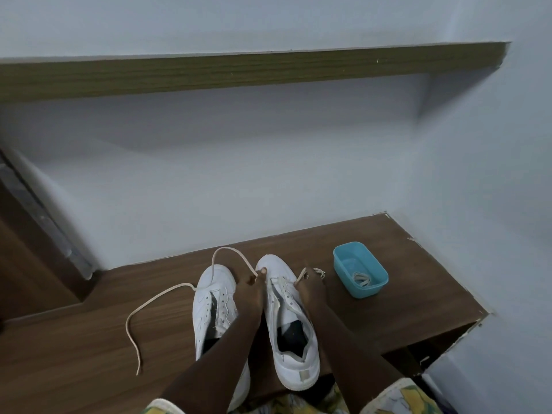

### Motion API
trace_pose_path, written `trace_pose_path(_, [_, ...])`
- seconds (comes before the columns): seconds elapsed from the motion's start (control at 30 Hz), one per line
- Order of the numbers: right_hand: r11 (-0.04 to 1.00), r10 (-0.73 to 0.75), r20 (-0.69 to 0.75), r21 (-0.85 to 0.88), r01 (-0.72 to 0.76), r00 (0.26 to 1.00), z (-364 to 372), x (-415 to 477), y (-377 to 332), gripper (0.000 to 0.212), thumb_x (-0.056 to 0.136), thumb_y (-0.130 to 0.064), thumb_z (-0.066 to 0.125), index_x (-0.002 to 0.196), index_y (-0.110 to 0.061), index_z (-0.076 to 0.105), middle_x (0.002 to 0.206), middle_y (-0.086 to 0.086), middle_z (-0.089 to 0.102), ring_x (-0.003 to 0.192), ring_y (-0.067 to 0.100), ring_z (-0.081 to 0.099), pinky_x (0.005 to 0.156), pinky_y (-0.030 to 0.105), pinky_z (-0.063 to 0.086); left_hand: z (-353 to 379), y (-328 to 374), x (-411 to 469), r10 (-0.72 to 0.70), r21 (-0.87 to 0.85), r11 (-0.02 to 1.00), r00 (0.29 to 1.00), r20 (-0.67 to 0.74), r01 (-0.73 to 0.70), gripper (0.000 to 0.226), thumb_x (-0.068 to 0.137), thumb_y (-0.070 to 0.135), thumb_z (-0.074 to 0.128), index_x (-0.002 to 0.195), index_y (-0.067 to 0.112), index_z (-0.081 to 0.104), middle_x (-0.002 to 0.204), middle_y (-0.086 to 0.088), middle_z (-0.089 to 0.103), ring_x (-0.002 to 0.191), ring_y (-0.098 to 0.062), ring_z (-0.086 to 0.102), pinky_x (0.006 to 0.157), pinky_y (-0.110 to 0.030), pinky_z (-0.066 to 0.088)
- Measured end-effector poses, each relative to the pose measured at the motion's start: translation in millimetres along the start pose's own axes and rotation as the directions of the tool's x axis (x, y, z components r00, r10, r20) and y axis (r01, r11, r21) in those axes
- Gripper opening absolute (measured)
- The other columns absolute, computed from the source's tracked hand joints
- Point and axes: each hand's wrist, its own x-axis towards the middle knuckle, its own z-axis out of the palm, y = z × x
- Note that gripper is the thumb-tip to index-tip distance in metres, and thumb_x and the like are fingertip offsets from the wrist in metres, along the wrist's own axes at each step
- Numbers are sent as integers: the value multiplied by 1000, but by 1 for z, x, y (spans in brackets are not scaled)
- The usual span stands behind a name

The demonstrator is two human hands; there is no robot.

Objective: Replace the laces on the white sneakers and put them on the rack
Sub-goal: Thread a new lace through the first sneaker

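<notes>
While your left grip (pixel 251 289) pinches the long end of the cream lace (pixel 179 286) beside the toe of the right-hand sneaker (pixel 291 333), your right grip (pixel 310 286) pinches the short end on the shoe's other side, so both are clenched on the same lace. You look to be at the start of lacing this shoe: the lace seems to cross only the lowest eyelets, and the eyelets above it are bare. Your next move calls for evening the two ends, since the left one arcs over the left-hand sneaker (pixel 213 306) and trails far across the worktop (pixel 89 339) while the right one is brief; then feed each tip up through the next pair of holes without twisting the flat lace. Both sneakers stand side by side on the worktop, toes toward the wall, heels near you, tongues slack and mouths open; the left-hand one shows no lace in its eyelets. They are white with a slightly worn look at the heel tab. A blue tub (pixel 367 291) just to the right holds a coiled lace (pixel 361 279). A shelf (pixel 268 73) hangs on the wall above; whether that is the rack, you cannot tell.
</notes>
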Motion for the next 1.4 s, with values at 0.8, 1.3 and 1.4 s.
trace_pose_path(0.8, [963, 228, -230, -87, -254, 946, 18, 18, 19, 34, 96, -18, 42, 122, 0, 56, 127, 16, 57, 119, 30, 55, 96, 34, 44, 10, -13, 10, 34, 259, 966, 994, -101, -6, 29, 98, 22, 49, 98, -2, 65, 99, -19, 65, 95, -34, 57, 77, -32, 38])
trace_pose_path(1.3, [699, 429, 138, 575, -425, 893, 44, 88, 38, 71, 67, -18, 84, 125, 8, 51, 111, 19, 61, 106, 34, 60, 97, 46, 48, 8, -16, 4, 24, 27, 999, 999, -27, -24, 26, 95, 33, 53, 100, 9, 58, 88, -1, 62, 82, -19, 55, 77, -26, 36])
trace_pose_path(1.4, [680, 440, 138, 594, -430, 887, 33, 71, 23, 50, 79, -10, 74, 120, 10, 53, 106, 22, 60, 104, 34, 59, 97, 45, 47, 12, -19, 3, 47, 50, 998, 999, -27, -45, 24, 88, 28, 65, 83, 5, 66, 73, -4, 64, 73, -20, 58, 69, -25, 37])
